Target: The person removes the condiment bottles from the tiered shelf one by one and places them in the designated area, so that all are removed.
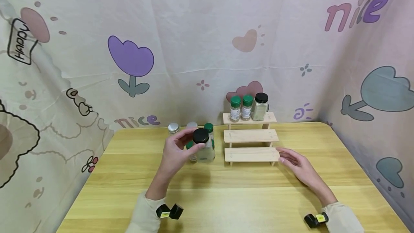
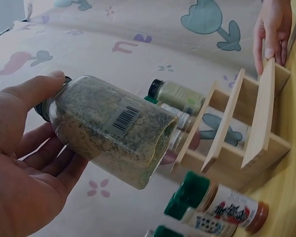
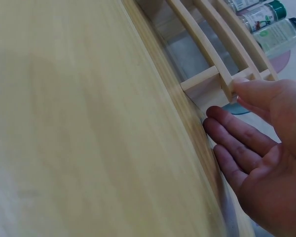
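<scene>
My left hand (image 1: 176, 152) grips a glass jar of dried herbs (image 2: 116, 126) around its black lid and neck, thumb on one side and fingers on the other. A barcode label shows on the jar's side. In the head view the jar overlaps several spice jars standing behind it. At the right, my right hand (image 1: 299, 166) pinches the end of the lowest step of a three-step wooden rack (image 1: 251, 154) between thumb and index finger, its other fingers loosely bent below. The top step carries two green-lidded spice jars (image 1: 235, 109) and a black-lidded jar (image 1: 260, 107).
Left of the rack stand a silver-lidded jar (image 1: 173, 128), a pale-lidded one (image 1: 192, 125) and green-lidded jars (image 1: 208, 128), partly hidden by my left hand. The wooden table (image 1: 233, 204) ends at a printed cloth backdrop (image 1: 194, 46) at its back and sides.
</scene>
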`<state>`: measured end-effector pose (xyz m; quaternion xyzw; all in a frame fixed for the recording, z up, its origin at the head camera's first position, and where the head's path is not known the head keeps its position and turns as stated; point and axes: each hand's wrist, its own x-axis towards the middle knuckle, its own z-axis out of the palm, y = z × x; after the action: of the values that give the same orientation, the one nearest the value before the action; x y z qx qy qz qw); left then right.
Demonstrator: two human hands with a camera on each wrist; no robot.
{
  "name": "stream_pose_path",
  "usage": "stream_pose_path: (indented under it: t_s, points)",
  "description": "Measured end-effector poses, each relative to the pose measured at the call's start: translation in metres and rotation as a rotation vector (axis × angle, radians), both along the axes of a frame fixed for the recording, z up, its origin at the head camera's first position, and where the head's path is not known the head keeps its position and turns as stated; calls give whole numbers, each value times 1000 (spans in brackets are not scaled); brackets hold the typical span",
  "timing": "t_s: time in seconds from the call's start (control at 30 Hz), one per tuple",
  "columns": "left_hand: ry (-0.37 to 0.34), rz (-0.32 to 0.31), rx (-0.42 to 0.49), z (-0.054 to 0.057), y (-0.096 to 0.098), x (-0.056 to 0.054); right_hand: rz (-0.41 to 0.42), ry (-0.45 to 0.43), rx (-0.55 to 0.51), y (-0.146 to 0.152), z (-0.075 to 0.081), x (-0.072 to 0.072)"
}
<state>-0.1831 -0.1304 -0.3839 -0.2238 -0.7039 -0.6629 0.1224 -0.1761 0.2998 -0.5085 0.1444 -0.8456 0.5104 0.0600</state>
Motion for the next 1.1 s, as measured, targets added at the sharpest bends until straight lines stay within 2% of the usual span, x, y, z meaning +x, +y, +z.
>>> stream_pose_path:
  t_s: [0.37, 0.57, 0.83, 1.1]
  points:
    - [4, 66, -35, 0, -31, 0, -5, 5, 6, 1, 0, 0]
    - [4, 92, -26, -5, -49, -2, 1, 11, 3, 1, 0, -1]
    - [-40, 65, -8, -13, -73, -2, 1, 4, 5, 2, 1, -2]
    - [-82, 67, -31, -23, -89, -6, 6, 22, 9, 2, -2, -3]
